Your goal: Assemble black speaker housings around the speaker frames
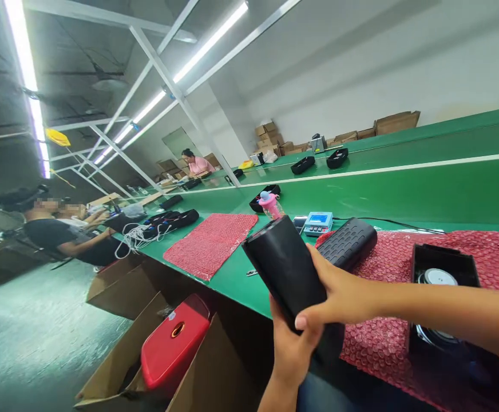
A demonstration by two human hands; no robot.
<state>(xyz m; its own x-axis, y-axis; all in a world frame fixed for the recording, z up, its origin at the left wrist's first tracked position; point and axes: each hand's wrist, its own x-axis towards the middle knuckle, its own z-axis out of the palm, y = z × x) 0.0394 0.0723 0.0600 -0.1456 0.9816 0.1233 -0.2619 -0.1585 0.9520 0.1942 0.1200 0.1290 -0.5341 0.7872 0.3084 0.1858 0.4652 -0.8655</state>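
Note:
A smooth black speaker housing (286, 266) with rounded sides is tilted in front of me, above the bench edge. My left hand (292, 343) grips it from below, thumb pressed along its near side. From the right, my right hand (337, 292) wraps round its other side. Fingers behind the housing are partly hidden. Just beyond my right hand lies a black speaker shell (348, 243) with a raised pattern. Under and beside my right forearm, an open black speaker box (442, 263) with round drivers rests on red bubble wrap (387, 337).
A blue meter (318, 223) and a pink bottle (270, 205) stand behind the housing. Another red bubble-wrap sheet (210, 240) lies left on the green bench. Below the edge, a carton holds a red case (174, 343). A seated person (60, 234) works farther left.

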